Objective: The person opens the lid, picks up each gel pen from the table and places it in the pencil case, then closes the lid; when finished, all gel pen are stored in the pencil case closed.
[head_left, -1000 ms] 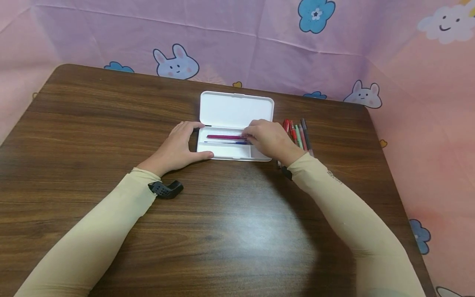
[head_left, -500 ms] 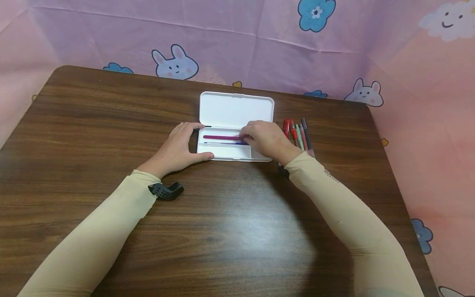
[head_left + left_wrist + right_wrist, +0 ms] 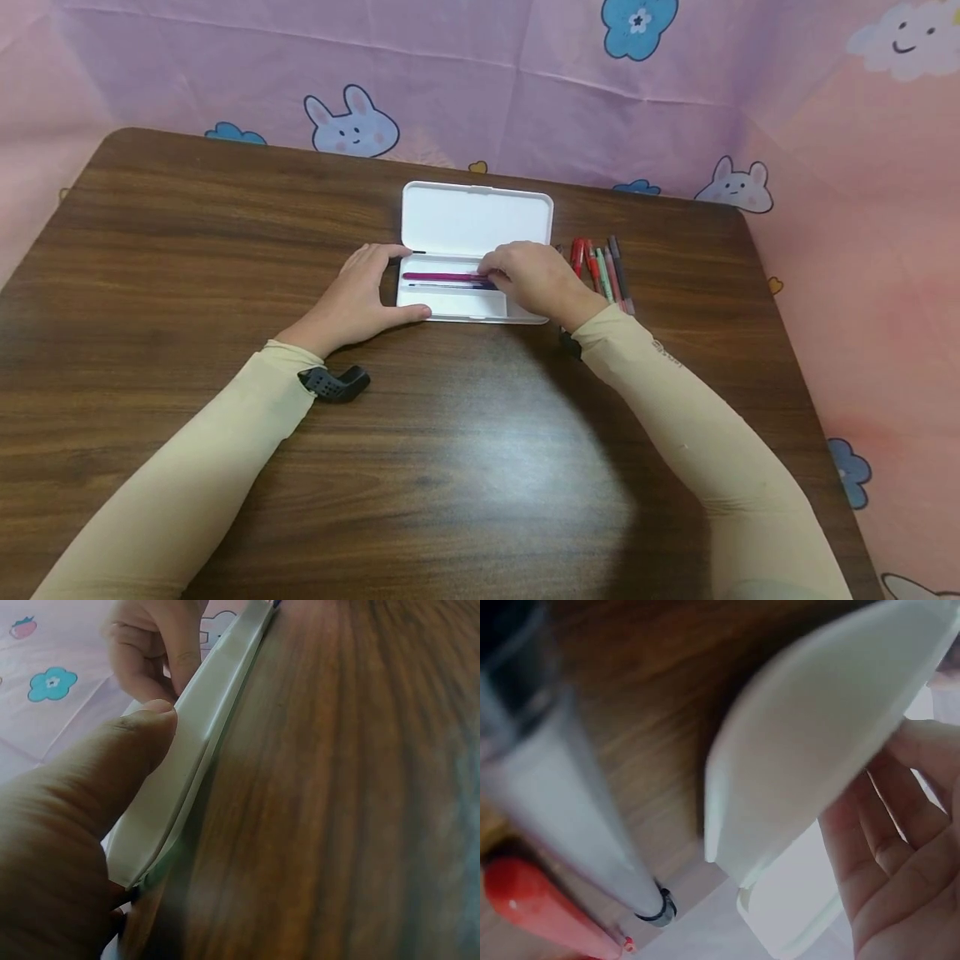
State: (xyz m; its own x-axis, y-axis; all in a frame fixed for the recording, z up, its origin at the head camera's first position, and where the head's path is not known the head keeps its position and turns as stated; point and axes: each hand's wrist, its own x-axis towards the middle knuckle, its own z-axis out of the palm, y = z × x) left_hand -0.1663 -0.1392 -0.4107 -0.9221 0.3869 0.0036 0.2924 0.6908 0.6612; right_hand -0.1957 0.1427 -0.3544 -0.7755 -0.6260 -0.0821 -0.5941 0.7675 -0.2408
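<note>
An opened white pencil case (image 3: pixel 459 303) lies on the table with its lid (image 3: pixel 476 218) laid back toward the wall. My left hand (image 3: pixel 354 293) grips its left end, thumb at the front edge and fingers by the hinge side. In the left wrist view that thumb presses on the case's side wall (image 3: pixel 196 724). Over the case's right half, my right hand (image 3: pixel 534 277) pinches a magenta pen (image 3: pixel 438 276) low in the long back compartment. A thin blue-and-white pen (image 3: pixel 450 287) lies alongside it, its right end hidden by the hand.
Right of the case lie several loose pens: a red one (image 3: pixel 577 255), a green one (image 3: pixel 603 271) and a dark grey one (image 3: pixel 621 273). In the right wrist view a clear-barrelled pen (image 3: pixel 577 802) and a red cap (image 3: pixel 544 907) are near. A patterned cloth (image 3: pixel 465 75) hangs behind the table.
My right hand and the magenta pen have slid a little to the left within the case. The left hand stays where it was on the case.
</note>
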